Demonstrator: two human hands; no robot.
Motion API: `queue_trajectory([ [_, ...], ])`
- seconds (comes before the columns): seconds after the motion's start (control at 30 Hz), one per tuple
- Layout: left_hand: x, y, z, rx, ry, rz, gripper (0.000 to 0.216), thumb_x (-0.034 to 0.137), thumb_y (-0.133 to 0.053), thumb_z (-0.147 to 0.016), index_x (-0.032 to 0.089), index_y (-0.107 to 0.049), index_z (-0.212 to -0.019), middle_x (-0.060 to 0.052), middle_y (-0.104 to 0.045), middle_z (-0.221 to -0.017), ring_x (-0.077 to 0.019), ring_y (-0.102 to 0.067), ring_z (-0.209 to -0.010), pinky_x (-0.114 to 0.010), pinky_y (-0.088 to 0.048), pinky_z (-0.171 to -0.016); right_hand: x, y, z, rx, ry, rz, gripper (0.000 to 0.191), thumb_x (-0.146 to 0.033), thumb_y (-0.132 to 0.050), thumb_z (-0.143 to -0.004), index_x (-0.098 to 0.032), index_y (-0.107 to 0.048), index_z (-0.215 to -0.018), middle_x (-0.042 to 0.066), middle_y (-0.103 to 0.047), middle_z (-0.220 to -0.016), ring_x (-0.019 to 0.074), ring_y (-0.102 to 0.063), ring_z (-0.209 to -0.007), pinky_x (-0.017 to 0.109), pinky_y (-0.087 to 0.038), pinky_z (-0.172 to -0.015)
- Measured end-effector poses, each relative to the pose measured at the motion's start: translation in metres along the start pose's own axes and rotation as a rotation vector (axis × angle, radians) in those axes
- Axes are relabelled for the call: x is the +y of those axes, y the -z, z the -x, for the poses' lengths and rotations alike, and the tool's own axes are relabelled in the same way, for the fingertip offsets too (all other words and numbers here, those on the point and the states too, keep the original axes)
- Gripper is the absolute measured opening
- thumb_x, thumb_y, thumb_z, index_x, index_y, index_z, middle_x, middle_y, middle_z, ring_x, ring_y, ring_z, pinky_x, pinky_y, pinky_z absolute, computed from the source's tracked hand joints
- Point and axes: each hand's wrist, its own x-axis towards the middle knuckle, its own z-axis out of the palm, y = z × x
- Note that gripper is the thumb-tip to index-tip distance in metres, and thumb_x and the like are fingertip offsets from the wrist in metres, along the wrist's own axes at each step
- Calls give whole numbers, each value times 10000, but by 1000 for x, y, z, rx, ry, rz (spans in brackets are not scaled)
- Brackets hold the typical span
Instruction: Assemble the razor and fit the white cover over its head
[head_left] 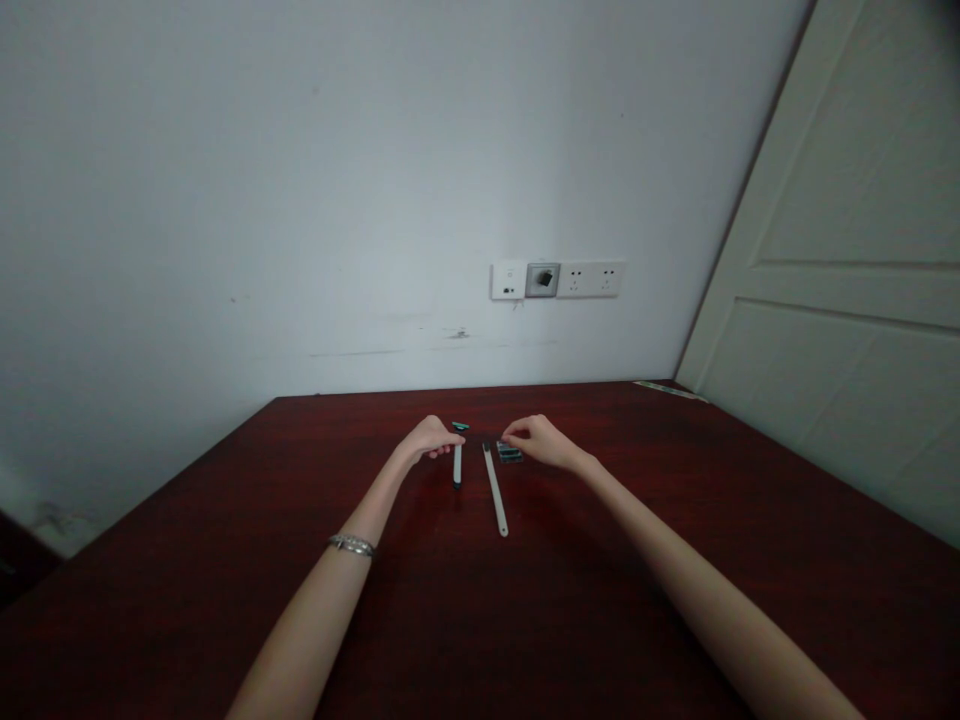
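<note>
Here's your left hand (430, 437) at eleven o'clock, closed in a pinch around the neck of a razor (457, 468). Your thumb lies across it just below the green head, which points to twelve, while the pale handle runs down towards six. That narrow neck probably suits a thumb-and-finger hold, and gripping from the side leaves both head and handle in plain sight.

Over at one o'clock, your right hand (546, 440) has its thumb and forefinger brought together at the far-left corner of a small striped packet (510, 454). It looks flat, so a corner is likely the easiest part to pinch; whether that corner is off the surface, you can't tell from here.

Between the two, untouched, lies a long pale stick (495, 492), its dark tip towards eleven and its plain end towards five. All three stand in a loose row, apart from one another, seemingly so that fingers fit between them.

Your forearms come in from seven and four, which keeps the middle of the dark red table (420, 620) open to your view. A bracelet (351, 545) sits on the left one, well back from the fingertips.

Beyond, a row of sockets (564, 280) runs along the wall (375, 200) between twelve and one.
</note>
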Motion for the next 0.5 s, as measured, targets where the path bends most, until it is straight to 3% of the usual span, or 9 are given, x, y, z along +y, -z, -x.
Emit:
queue_trajectory([
  [0.17, 2, -2, -1, 14, -12, 63, 288, 342, -658, -652, 82, -574, -559, 24, -480, -450, -34, -372, -378, -180, -276, -377, -12, -3, 0, -27, -3, 29, 247, -303, -516, -804, -156, -712, -832, 41, -698, -748, 139, -608, -657, 215, -405, -594],
  [0.3, 5, -5, -1, 33, -39, 81, 309, 345, -631, -682, 97, -543, -520, 31, -449, -413, -36, -357, -359, -183, -266, -373, -26, -11, 1, -23, -48, 122, 375, -462, -481, -823, -176, -707, -732, 40, -668, -641, 131, -568, -574, 215, -355, -525],
  [0.5, 11, -13, -3, 65, -102, 120, 301, 342, -608, -703, 100, -549, -534, 37, -443, -407, -40, -349, -338, -188, -259, -361, -42, -24, 1, 2, -133, 229, 467, -590, -481, -783, -186, -662, -636, 60, -656, -637, 135, -552, -550, 227, -304, -495],
])
